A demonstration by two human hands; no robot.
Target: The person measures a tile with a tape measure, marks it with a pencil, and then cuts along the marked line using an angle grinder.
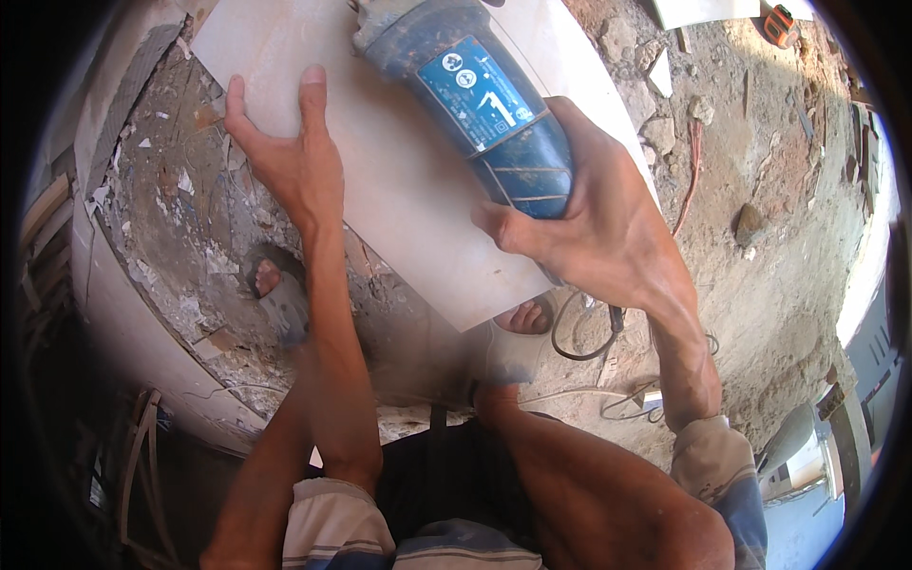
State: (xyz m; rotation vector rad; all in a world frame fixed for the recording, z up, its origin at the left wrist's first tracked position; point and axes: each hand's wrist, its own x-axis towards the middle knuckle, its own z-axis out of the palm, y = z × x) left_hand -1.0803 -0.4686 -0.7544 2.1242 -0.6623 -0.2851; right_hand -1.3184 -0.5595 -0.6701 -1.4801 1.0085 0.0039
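A large pale, cream-white tile lies slanted in front of me, one corner toward my feet. At its left edge, my left hand rests with the thumb on the tile's face and a finger stretched out apart from it; the other fingers are hidden. My right hand is wrapped round the rear body of a blue angle grinder, which is held over the tile. The grinder's dusty head reaches the top edge of the picture, and its disc is not visible. A black power cord loops below my right hand.
My feet, the left and the right, stand by the tile's near edges. Stones and tile shards litter the rough ground. An orange tape measure lies at the far right; a low wall curves along the left.
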